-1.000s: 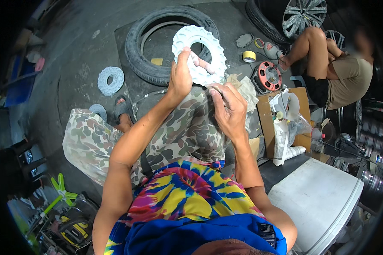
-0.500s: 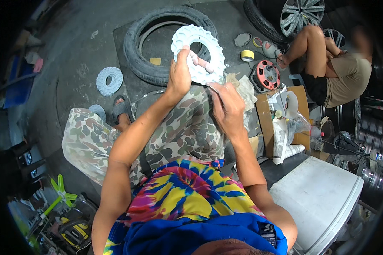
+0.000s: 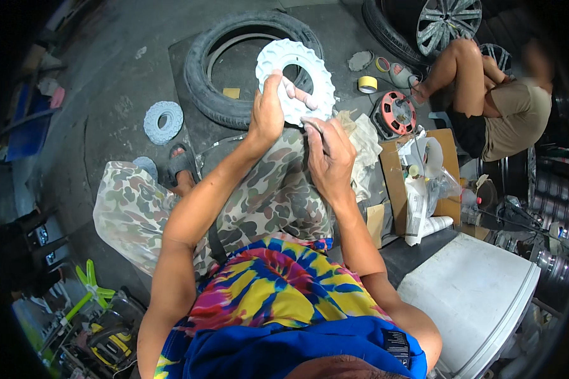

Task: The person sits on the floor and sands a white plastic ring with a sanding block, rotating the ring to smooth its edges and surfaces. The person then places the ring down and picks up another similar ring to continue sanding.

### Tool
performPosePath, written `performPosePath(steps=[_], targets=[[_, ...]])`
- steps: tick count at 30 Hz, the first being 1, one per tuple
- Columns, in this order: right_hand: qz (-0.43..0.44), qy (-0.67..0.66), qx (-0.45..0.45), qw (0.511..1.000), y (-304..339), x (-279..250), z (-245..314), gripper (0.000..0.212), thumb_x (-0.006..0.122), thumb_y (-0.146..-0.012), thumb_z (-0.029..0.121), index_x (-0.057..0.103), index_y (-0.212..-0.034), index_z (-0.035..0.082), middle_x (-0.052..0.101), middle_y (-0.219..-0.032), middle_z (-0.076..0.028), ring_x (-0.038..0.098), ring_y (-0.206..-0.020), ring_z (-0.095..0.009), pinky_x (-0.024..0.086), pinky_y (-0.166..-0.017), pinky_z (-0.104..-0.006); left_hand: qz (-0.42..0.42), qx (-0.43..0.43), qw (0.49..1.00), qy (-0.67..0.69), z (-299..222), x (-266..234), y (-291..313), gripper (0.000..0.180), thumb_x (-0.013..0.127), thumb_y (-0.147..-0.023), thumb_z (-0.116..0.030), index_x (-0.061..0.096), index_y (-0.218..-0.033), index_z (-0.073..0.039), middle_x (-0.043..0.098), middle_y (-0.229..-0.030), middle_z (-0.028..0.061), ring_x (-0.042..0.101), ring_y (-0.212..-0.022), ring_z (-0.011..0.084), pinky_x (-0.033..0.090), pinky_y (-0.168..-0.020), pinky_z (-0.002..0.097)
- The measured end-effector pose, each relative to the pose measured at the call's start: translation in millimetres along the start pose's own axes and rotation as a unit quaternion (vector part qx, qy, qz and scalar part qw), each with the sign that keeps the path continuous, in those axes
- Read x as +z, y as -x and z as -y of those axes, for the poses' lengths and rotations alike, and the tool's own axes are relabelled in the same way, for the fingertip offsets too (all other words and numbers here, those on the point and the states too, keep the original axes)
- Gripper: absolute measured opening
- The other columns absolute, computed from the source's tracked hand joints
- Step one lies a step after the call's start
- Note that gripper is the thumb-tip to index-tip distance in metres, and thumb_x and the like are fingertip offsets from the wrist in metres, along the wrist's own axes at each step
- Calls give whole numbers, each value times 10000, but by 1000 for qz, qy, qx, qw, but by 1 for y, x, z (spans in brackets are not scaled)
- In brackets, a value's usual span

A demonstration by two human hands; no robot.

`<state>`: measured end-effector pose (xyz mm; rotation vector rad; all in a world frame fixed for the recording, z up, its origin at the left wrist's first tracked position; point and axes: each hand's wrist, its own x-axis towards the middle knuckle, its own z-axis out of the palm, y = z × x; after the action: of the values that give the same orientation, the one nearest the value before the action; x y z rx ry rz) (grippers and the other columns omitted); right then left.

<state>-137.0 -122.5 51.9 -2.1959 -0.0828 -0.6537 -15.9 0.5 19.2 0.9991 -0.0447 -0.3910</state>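
A white ring-shaped disc (image 3: 323, 81) with a scalloped, toothed rim is held up over my lap. My left hand (image 3: 269, 114) is closed on its left side, thumb on the near face and fingers showing through the centre hole. At the lower rim, my right hand (image 3: 333, 151) pinches a small thin grey piece (image 3: 308, 120) that looks like folded sandpaper. That piece is against or very close to the disc's edge; actual contact is hard to make out. Camouflage cloth (image 3: 265, 183) covers my legs beneath both hands.
Beyond the disc lies a tyre (image 3: 202, 82). Another toothed ring (image 3: 164, 123) rests on the floor at left. Right of my hands are a cable reel (image 3: 397, 112), yellow tape (image 3: 367, 84) and a cardboard box (image 3: 395, 183). A person (image 3: 515, 114) sits by a wheel rim (image 3: 447, 25).
My right hand has moved slightly left along the disc's lower rim with the grey piece. The disc has dropped a touch; my left hand keeps the same hold.
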Motion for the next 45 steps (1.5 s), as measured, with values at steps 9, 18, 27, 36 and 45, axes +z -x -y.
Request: performPosePath(steps=[9,18,27,36,45], targets=[[1,25,1,1000,-16,1,1,118,724,-1055,-11,805,-1140,-24,719,-916,-165,704,-772,-300,554,-720,-380,-17,27,996,-81,-4,1,7,466,362,-1227,-407,569,-978,-72,799,-1022,247,735,-933,236,581,-923,346],[-11,-34,-36,999,-30,11,7,141,755,-995,-59,766,-1134,-40,724,-952,-188,719,-796,-380,563,-716,-448,-3,38,994,-100,-7,8,13,511,329,-1227,-440,562,-1000,-47,807,-1021,241,759,-957,243,591,-935,366],[33,4,-22,999,6,-11,11,177,777,-975,-66,785,-1145,-19,674,-884,-159,683,-754,-334,543,-687,-427,23,17,998,-58,-9,5,9,517,314,-1224,-457,518,-976,-51,820,-1018,304,806,-974,312,632,-943,413],[69,-63,27,995,-9,-7,18,130,757,-1028,-43,796,-1150,-28,743,-931,-158,725,-801,-282,571,-747,-366,35,8,998,-57,-2,1,4,515,298,-1231,-454,516,-996,-52,822,-1041,303,802,-982,310,632,-951,412],[6,32,-71,997,-3,-1,8,181,765,-993,-75,793,-1161,-14,676,-886,-154,681,-743,-308,534,-680,-391,31,6,997,-75,-5,3,8,501,312,-1228,-434,542,-1024,-38,823,-1033,274,795,-977,283,621,-952,376]])
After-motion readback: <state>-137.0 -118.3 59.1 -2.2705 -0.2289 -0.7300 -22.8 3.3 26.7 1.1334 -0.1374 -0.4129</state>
